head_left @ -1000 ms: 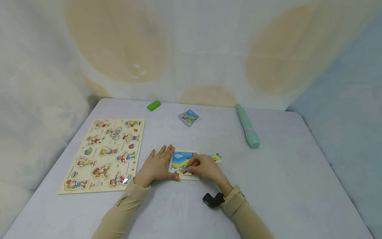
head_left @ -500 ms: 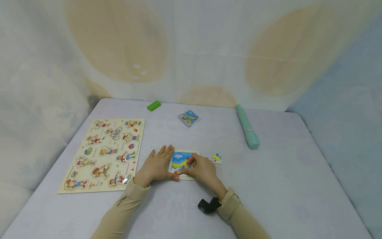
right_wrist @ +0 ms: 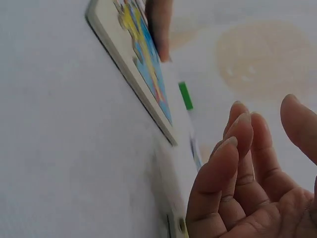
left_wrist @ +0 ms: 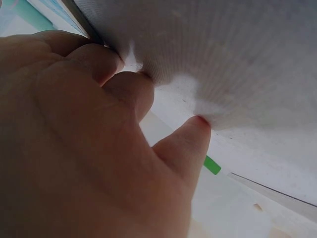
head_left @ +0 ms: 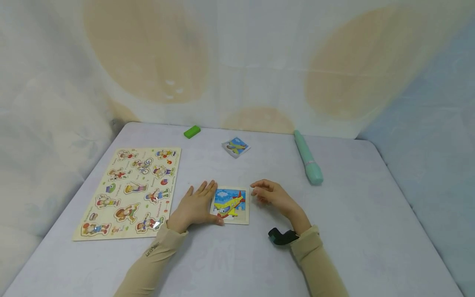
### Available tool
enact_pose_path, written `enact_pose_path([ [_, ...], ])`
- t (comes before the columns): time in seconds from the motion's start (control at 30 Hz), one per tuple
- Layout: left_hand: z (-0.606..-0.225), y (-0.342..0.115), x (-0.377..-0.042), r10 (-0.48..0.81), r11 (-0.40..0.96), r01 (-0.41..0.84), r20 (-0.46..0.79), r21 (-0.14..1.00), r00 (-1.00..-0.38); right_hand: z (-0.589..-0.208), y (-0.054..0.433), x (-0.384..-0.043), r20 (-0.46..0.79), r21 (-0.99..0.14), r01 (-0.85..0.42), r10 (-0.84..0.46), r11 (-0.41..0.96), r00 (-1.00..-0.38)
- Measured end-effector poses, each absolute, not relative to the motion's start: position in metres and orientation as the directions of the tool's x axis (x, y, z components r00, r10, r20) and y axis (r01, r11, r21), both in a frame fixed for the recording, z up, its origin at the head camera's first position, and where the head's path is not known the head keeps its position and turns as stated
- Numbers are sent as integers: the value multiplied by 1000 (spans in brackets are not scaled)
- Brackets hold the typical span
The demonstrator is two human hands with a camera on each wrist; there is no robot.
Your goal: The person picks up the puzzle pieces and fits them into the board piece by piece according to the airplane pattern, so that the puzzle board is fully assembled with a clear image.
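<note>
A small wooden jigsaw puzzle [head_left: 243, 221] with a yellow airplane on blue sky lies in the middle of the table. My left hand [head_left: 194, 208] rests along its left side, fingers extended and thumb at the lower left corner. In the left wrist view, the left fingertips [left_wrist: 200, 124] touch the table. To the puzzle's right is my right hand [head_left: 276, 198], its fingers loosely bent and thumb apart in the right wrist view, nothing between them. Below that hand, the edge of a puzzle piece [right_wrist: 182, 225] peeks out; the head view hides it. A pale bare patch shows at the puzzle's lower right.
A large peg puzzle board [head_left: 78, 236] with children figures lies at left. Behind are a green block [head_left: 191, 132], an airplane picture card [head_left: 236, 147] and a mint-green tapered object [head_left: 309, 161]. A black wrist camera [head_left: 282, 237] juts from the right wrist.
My right hand has let go of a puzzle piece at the puzzle's lower part and moved right, over where the loose piece lay. The left hand stays put.
</note>
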State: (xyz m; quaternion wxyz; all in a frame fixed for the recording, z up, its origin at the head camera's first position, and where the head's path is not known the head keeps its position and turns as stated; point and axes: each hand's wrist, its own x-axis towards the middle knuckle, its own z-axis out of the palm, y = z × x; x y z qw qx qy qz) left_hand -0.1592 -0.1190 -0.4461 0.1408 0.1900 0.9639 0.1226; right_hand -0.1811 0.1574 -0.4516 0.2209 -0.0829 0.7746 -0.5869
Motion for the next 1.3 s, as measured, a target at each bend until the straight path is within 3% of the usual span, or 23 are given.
enact_pose_path([
  [0.27,-446,-119,-159,402,900,335,-233,280,-885,-462,208,-189,-245,-956,173,-324,236,-914],
  [0.4,-446,-119,-160,399,903,333,-241,272,-885,-467,225,-190,-263,-941,172,-307,292,-915],
  [0.5,-447,-118,-160,401,902,335,-238,273,-885,-468,229,-189,-233,-924,97,-343,370,-910],
  [0.67,-448,-118,-159,403,898,336,-224,283,-888,-469,225,-186,-136,-906,-55,-414,419,-900],
  [0.87,-448,-119,-159,399,900,332,-224,283,-889,-467,212,-184,-79,-856,-134,-382,499,-921],
  [1.17,-447,-119,-159,399,902,335,-234,272,-886,-463,193,-180,-40,-812,-159,-326,561,-945],
  [1.3,-448,-119,-159,399,903,334,-236,270,-886,-464,185,-182,-67,-833,-84,-251,547,-966],
])
